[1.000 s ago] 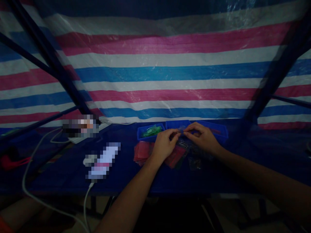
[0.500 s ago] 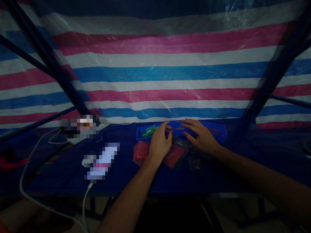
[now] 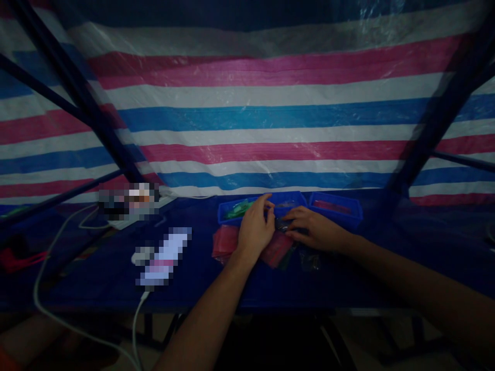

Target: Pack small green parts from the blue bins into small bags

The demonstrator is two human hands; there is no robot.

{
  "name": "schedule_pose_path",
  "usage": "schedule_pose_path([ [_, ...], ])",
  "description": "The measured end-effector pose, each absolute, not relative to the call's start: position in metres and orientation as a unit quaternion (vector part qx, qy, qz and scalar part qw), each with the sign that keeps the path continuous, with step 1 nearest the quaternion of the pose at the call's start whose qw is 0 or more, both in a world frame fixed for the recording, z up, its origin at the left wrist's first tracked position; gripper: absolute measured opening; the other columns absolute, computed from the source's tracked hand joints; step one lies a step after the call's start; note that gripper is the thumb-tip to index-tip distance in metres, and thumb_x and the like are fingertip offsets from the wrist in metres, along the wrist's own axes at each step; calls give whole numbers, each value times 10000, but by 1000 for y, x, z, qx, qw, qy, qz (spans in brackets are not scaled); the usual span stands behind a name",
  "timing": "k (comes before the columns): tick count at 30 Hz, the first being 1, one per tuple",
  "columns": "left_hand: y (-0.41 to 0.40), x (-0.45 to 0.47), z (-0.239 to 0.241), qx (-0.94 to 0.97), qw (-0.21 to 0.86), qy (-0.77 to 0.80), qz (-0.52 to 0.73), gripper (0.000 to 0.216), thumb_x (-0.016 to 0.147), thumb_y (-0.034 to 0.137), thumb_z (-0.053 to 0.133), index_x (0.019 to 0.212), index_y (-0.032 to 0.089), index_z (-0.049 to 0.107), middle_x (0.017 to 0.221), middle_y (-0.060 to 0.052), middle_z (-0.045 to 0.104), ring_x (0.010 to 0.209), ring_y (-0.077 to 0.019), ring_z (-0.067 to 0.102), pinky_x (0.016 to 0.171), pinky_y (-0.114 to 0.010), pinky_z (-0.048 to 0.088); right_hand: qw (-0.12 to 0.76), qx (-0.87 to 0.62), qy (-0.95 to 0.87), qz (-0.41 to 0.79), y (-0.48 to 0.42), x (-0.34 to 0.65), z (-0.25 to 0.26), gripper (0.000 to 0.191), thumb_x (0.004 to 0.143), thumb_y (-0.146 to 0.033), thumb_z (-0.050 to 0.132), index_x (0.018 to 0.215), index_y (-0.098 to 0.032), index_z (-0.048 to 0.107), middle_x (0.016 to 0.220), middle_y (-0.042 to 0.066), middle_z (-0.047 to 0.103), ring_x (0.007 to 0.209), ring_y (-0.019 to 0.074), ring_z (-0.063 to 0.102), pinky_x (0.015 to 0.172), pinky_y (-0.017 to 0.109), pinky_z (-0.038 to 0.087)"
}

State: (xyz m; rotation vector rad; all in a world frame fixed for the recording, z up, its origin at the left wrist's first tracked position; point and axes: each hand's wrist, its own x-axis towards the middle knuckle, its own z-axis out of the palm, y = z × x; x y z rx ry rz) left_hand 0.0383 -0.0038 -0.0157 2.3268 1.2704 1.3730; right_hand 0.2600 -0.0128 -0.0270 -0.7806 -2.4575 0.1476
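Observation:
My left hand is held loosely curved at the front of the blue bins, thumb apart from the fingers, with nothing visible in it. Red packets lie stacked left of its wrist, and more red packets lie to its right. Over small dark clear packets, my right hand has its fingers stretched out and a little apart. Its fingertips are close to these packets; whether they touch is unclear. A loose clear packet lies below the right hand.
Behind the hands stand a left blue bin with green pieces, a middle blue bin, and a right blue bin with reddish contents. A blurred phone, white cable and power strip are at left. A striped sheet hangs behind.
My right hand has come down and toward me from over the bins to the dark packets, uncovering the middle and right bins. My left hand has barely moved.

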Motion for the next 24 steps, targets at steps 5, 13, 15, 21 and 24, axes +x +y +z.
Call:
schedule_pose_path([
  [5, -5, 39, -14, 787, 93, 409, 453, 392, 977, 139, 551, 1363, 206, 551, 1125, -69, 720, 1009, -215, 700, 1012, -434, 546, 297, -290, -907, 72, -11, 259, -28, 249, 977, -269, 622, 1190, -266, 752, 1221, 71, 753, 1215, 274, 644, 1073, 484, 499],
  [13, -13, 44, -8, 828, 102, 371, 407, 238, 929, 169, 654, 1157, 212, 705, 1167, -57, 753, 1084, -231, 708, 1005, -417, 549, 423, -393, -806, 132, -16, 261, -21, 109, 938, -301, 685, 1006, -260, 759, 1011, 35, 787, 950, 244, 739, 899, 421, 568],
  [15, -14, 44, -6, 827, 130, 367, 405, 178, 940, 164, 639, 1089, 210, 726, 1088, -43, 776, 1017, -217, 731, 963, -394, 565, 447, -410, -775, 178, -15, 261, -22, 110, 902, -330, 726, 976, -251, 743, 971, 35, 782, 918, 244, 743, 872, 416, 581],
  [21, -15, 47, -7, 803, 214, 353, 430, 240, 923, 157, 656, 1158, 197, 690, 1035, -43, 777, 933, -182, 749, 897, -334, 597, 532, -378, -681, 332, -10, 257, -31, 315, 808, -363, 823, 1020, -232, 630, 979, 50, 748, 909, 215, 740, 866, 386, 606],
  [24, -14, 48, -10, 798, 234, 352, 429, 241, 922, 170, 661, 1161, 202, 673, 1030, -41, 768, 926, -180, 747, 891, -336, 603, 541, -369, -669, 352, -10, 256, -31, 344, 807, -358, 827, 1053, -233, 621, 986, 54, 741, 916, 207, 737, 888, 389, 604],
])
